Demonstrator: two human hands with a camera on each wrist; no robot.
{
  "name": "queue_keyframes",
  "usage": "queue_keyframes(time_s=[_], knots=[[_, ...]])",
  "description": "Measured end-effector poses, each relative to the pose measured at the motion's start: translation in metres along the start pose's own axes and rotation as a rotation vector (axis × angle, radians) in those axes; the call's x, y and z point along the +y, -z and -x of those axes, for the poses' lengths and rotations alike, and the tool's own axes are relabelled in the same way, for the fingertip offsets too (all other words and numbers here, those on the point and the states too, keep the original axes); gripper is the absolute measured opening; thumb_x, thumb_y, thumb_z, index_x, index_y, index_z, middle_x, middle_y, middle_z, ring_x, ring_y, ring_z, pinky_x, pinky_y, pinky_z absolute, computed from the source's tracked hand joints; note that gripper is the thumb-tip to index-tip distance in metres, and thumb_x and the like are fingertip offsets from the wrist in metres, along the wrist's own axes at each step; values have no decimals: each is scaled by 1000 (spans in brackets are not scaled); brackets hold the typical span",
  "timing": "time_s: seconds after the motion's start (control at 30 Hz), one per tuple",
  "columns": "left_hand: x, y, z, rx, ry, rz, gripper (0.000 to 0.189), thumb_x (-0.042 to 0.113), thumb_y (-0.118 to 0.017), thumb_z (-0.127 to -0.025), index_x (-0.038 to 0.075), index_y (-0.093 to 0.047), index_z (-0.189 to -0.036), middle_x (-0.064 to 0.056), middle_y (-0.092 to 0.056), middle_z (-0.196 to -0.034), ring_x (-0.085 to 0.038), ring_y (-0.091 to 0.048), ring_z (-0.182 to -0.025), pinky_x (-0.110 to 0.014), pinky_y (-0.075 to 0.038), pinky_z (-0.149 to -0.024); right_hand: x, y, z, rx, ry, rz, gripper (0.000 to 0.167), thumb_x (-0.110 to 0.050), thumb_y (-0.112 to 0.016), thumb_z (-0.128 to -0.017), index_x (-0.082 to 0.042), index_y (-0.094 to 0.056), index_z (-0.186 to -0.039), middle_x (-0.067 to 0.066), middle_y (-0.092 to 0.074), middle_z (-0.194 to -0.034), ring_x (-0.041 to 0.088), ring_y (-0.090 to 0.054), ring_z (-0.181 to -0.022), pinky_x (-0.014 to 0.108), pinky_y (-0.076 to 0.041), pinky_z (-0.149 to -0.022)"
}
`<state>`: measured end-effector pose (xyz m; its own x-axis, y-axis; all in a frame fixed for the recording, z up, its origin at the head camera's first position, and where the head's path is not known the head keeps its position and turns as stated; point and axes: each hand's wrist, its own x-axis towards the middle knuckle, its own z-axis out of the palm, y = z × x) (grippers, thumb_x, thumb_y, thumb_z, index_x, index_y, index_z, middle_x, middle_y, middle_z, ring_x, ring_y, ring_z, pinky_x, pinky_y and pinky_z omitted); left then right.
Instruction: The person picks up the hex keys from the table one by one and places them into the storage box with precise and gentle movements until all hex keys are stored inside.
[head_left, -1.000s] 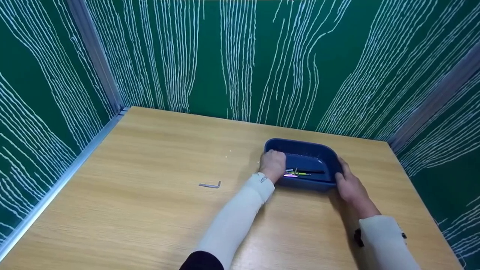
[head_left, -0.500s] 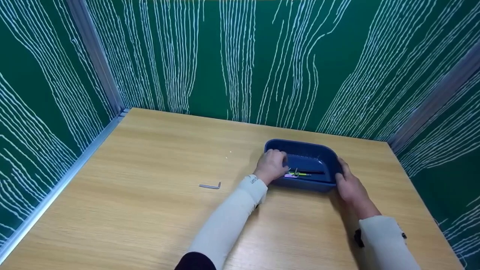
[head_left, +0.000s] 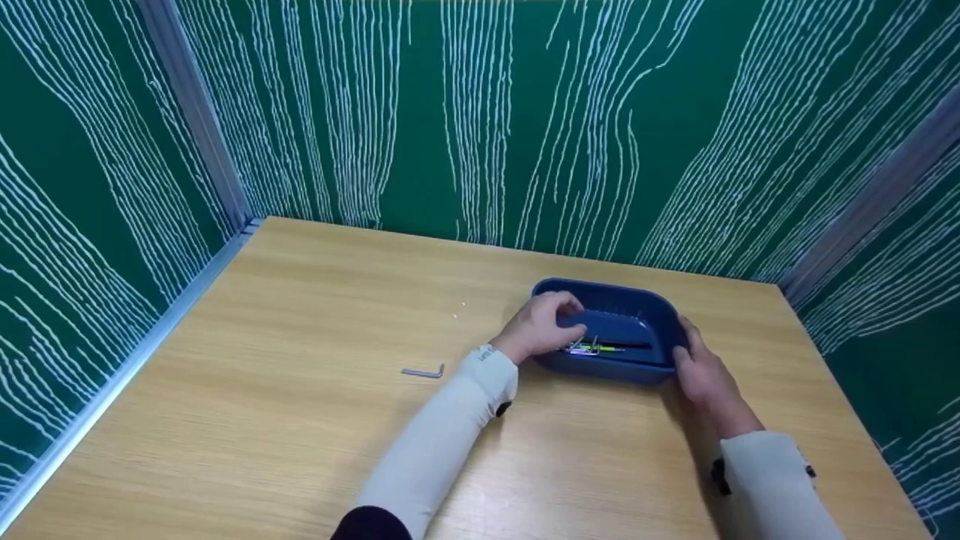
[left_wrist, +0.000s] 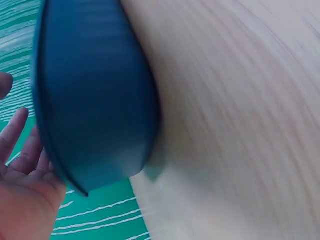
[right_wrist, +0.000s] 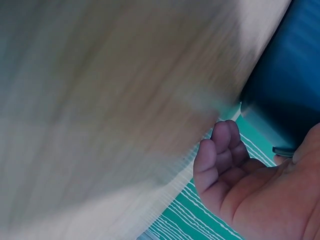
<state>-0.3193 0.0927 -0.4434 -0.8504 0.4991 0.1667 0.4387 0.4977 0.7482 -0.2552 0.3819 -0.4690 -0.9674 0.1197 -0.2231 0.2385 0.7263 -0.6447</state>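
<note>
A dark blue plastic bin (head_left: 615, 370) stands on the table toward the right. My left hand (head_left: 534, 328) reaches over its left end, thumb and fingers spread apart with nothing between them. In the left wrist view, that hand (left_wrist: 30, 192) shows its fingers loosely extended beside the bin wall (left_wrist: 95, 95). At the other end, my right hand (head_left: 705, 373) grips the bin, thumb at the rim and fingers along the outer wall. Inside the bin lie several slim items (head_left: 604, 348), among them a yellow-green pen-like one and a black one, partly hidden by my left hand.
A grey hex key (head_left: 424, 373) lies on the wooden table (head_left: 300, 420), left of the bin. Tiny white specks (head_left: 463, 304) dot the surface farther back. Green panels (head_left: 420, 165) with white wavy lines enclose the table at the back and both sides.
My left hand has gone from a closed fist over the bin's left end to spread fingers, its wrist drawing slightly left. The right hand and the bin have stayed in place.
</note>
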Motion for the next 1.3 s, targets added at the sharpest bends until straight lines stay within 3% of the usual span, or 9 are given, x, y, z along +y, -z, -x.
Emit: queue_keyframes(time_s=[0.17,0.4,0.57,0.73,0.93,1.03,1.17,1.3], knots=[[-2,17,11,16,-34,-45,28,40,-65,-88,25,-62,-112,2,-63,-117,-11,-57,-107,-26,-47,-96,2,0,0,19,34,82,58,-38,-16,-103,-31,15,-152,24,4,-159,54,-4,-142,72,-10,-107],[-14,46,27,9,-10,-87,29,41,-66,-87,23,-63,-110,6,-62,-110,-14,-58,-105,-28,-49,-92,2,2,0,7,13,50,58,-42,-15,-103,-36,18,-150,21,8,-160,52,0,-143,72,-8,-107],[-32,67,41,-2,-10,-136,29,37,-66,-87,18,-64,-108,3,-63,-107,-13,-57,-101,-30,-49,-89,0,1,0,-1,3,30,58,-43,-16,-103,-37,19,-149,20,9,-160,51,1,-143,71,-8,-108],[-50,85,61,-22,42,-144,30,40,-66,-86,18,-64,-106,1,-64,-105,-16,-58,-98,-31,-49,-85,-1,0,1,-3,-5,14,58,-43,-16,-103,-39,19,-149,19,10,-160,51,2,-143,71,-8,-108],[-65,96,86,-79,142,-208,15,38,-70,-84,25,-65,-89,6,-62,-88,-15,-56,-83,-30,-49,-76,-1,1,1,-8,-7,9,58,-43,-16,-103,-39,19,-148,18,11,-160,50,3,-144,71,-7,-108],[-71,100,97,-112,181,-227,12,36,-71,-82,26,-66,-84,5,-62,-82,-16,-57,-79,-31,-48,-73,0,1,1,16,22,51,58,-41,-15,-103,-34,17,-151,23,5,-159,52,-3,-143,70,-9,-109],[-81,106,110,-131,190,-239,11,34,-71,-81,24,-66,-79,4,-62,-76,-16,-57,-73,-31,-47,-69,2,1,1,39,42,82,58,-38,-14,-103,-28,14,-153,26,0,-158,53,-6,-142,69,-10,-109],[-90,110,119,-140,178,-271,10,31,-71,-80,24,-65,-77,6,-60,-72,-13,-55,-70,-29,-46,-68,1,0,1,23,27,47,58,-40,-14,-103,-31,16,-151,22,6,-159,50,0,-144,69,-6,-110]])
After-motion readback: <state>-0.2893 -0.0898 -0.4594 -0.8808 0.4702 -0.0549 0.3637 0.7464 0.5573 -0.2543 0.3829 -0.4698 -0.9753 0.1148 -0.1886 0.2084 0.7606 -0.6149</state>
